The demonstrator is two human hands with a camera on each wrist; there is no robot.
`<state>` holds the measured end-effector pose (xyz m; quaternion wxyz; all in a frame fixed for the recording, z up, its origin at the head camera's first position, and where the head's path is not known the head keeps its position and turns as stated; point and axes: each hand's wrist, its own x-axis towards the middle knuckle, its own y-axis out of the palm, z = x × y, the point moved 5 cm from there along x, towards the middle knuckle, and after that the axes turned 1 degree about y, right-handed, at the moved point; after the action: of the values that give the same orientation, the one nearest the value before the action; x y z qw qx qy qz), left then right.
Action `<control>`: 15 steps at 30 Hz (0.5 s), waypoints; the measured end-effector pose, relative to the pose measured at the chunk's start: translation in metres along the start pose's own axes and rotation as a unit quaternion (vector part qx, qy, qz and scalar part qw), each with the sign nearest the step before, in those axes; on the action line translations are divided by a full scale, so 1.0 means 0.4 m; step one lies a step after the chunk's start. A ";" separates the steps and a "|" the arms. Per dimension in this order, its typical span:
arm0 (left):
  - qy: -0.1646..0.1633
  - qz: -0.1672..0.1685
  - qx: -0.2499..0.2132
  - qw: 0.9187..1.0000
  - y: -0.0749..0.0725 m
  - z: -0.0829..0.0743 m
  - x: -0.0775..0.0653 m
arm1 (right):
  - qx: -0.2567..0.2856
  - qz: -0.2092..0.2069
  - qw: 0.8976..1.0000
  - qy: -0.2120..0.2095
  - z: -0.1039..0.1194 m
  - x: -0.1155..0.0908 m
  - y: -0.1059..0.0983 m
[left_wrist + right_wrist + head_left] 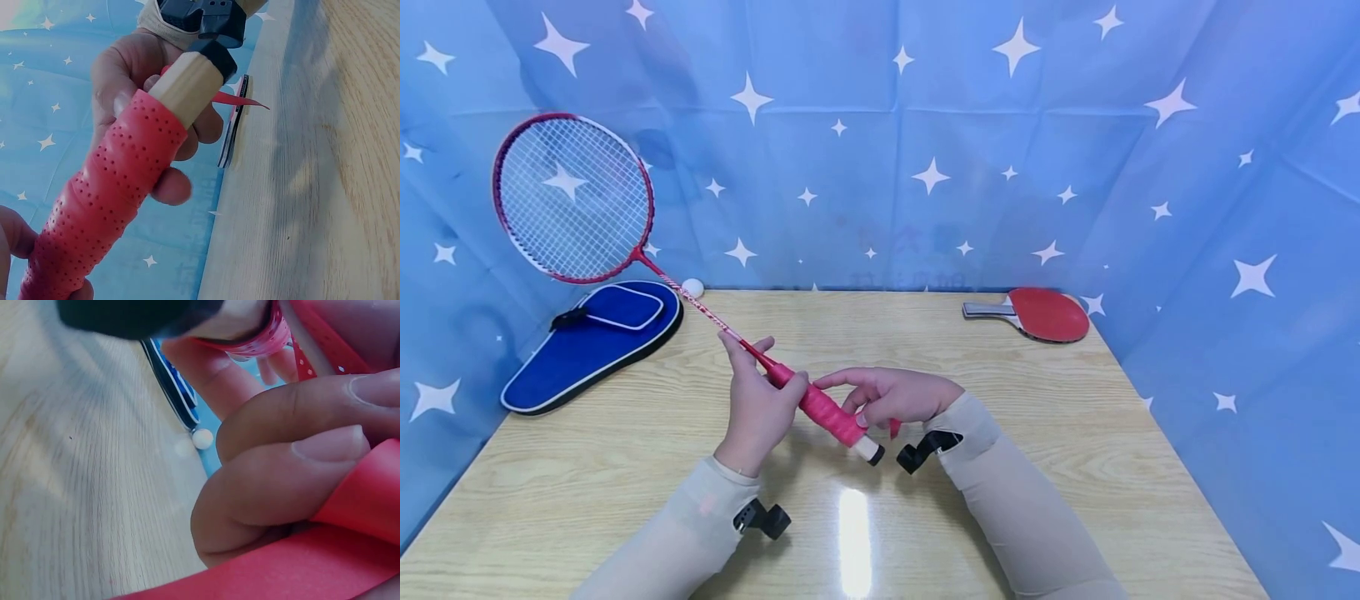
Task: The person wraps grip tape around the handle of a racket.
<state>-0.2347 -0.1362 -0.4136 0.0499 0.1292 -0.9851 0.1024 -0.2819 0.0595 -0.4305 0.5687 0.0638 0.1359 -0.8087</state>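
A red-and-white badminton racket (pixel 700 307) is held aslant above the table, its strung head (pixel 574 200) at the upper left. My left hand (pixel 762 417) grips it around the top of the handle. Perforated pink grip tape (pixel 106 190) is wound in overlapping turns over most of the handle. Bare pale wood (pixel 190 84) and a black butt end (pixel 219 59) show below the wrapping. Beside this lower end, my right hand (pixel 906 395) pinches the loose tape (pixel 287 565) in curled fingers, its index finger reaching to the handle. A pointed tail of tape (pixel 895 428) hangs beneath that hand.
On the wooden table (pixel 1075 467), a blue paddle case (pixel 595 350) lies at the back left with a white ball (pixel 692 288) near it. A red table tennis paddle (pixel 1048 315) is at the back right. Star-printed blue cloth (pixel 850 150) hangs behind.
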 end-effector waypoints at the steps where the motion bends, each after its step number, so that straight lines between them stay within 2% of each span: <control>1: 0.000 -0.001 -0.001 1.000 -0.001 -0.001 0.000 | -0.001 0.000 1.000 0.001 -0.001 0.000 -0.001; 11: 0.007 -0.003 -0.011 1.000 0.000 -0.005 -0.001 | 0.013 0.003 1.000 -0.016 -0.002 0.006 -0.001; 15: 0.008 -0.006 0.002 1.000 0.002 -0.002 0.000 | 0.006 -0.005 1.000 -0.016 -0.005 0.006 -0.003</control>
<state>-0.2347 -0.1352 -0.4128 0.0579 0.1344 -0.9837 0.1047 -0.2839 0.0581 -0.4330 0.5668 0.0535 0.1219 -0.8131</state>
